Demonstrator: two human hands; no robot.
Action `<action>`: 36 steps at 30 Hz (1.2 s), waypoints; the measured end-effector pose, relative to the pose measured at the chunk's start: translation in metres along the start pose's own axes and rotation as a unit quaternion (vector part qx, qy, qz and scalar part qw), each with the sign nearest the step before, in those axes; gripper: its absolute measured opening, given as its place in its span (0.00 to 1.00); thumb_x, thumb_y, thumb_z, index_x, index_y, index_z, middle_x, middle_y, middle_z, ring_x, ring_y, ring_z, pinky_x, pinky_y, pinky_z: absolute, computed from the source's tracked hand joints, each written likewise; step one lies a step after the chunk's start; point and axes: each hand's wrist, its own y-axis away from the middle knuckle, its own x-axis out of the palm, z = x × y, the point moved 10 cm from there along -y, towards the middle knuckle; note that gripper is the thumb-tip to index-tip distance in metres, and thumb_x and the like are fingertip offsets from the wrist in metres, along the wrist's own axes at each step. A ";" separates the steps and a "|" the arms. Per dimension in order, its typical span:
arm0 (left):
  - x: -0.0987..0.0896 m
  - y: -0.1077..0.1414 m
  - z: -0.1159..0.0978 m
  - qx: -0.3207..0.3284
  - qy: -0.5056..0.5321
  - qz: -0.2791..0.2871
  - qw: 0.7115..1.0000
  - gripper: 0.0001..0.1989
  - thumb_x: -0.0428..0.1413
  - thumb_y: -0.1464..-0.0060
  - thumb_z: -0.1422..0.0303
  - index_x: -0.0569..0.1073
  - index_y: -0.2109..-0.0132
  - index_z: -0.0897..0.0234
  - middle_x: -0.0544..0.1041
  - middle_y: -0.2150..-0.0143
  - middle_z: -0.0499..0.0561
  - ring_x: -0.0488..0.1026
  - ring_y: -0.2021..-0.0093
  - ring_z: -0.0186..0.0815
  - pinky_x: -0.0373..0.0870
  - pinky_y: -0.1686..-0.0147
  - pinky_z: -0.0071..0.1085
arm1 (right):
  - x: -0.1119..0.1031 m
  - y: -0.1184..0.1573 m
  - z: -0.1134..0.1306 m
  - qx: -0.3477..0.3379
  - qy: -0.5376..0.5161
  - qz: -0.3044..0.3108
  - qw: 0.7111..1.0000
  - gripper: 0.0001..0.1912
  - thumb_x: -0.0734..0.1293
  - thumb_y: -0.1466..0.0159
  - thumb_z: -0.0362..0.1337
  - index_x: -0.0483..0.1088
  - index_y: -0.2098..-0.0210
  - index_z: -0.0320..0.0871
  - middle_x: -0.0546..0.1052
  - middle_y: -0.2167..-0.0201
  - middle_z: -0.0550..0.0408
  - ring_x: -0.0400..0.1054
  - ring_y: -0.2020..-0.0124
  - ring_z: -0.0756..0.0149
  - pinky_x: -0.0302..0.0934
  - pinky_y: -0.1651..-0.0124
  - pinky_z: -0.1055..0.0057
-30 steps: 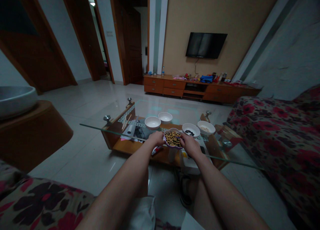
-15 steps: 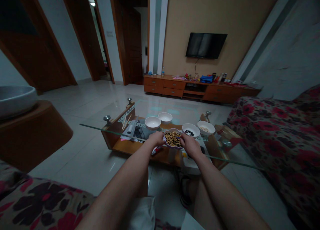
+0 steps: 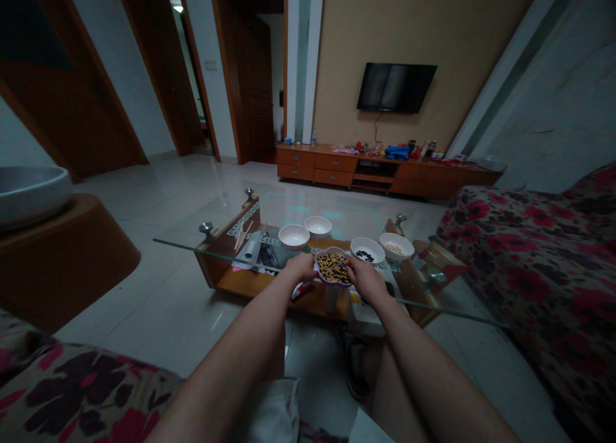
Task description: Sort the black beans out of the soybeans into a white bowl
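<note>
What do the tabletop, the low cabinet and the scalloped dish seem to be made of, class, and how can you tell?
Tabletop: smooth, clear glass; floor tiles show through and its edge looks green.
Low cabinet: wood or wood veneer, given its orange-brown colour and slight sheen.
Scalloped dish: probably plastic, judging by its purple moulded rim; glazed ceramic is possible.

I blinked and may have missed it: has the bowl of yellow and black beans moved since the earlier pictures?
No. Judged against the front edge of the glass tabletop, the bowl of yellow and black beans shows no visible shift.
</note>
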 end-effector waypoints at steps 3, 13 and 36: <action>0.000 0.000 0.000 -0.001 -0.002 0.000 1.000 0.22 0.61 0.45 0.55 0.79 0.45 0.58 0.81 0.45 0.60 0.79 0.46 0.51 0.77 0.50 0.38 | 0.000 0.000 0.000 -0.003 0.000 -0.003 1.000 0.13 0.60 0.27 0.40 0.72 0.49 0.47 0.81 0.52 0.49 0.74 0.52 0.60 0.58 0.60 0.70; 0.002 -0.002 0.000 0.006 -0.012 -0.001 1.000 0.22 0.61 0.44 0.56 0.79 0.46 0.59 0.81 0.45 0.61 0.79 0.46 0.50 0.77 0.49 0.39 | -0.009 0.001 0.000 0.000 -0.016 -0.037 0.999 0.13 0.59 0.27 0.40 0.73 0.50 0.47 0.81 0.51 0.50 0.74 0.53 0.61 0.57 0.60 0.71; -0.001 0.001 -0.002 0.001 -0.013 0.002 1.000 0.21 0.61 0.44 0.56 0.79 0.46 0.60 0.81 0.45 0.60 0.79 0.46 0.50 0.77 0.50 0.38 | -0.042 0.005 -0.017 0.076 0.037 -0.142 0.986 0.16 0.56 0.26 0.39 0.72 0.48 0.43 0.80 0.55 0.43 0.72 0.53 0.57 0.54 0.53 0.66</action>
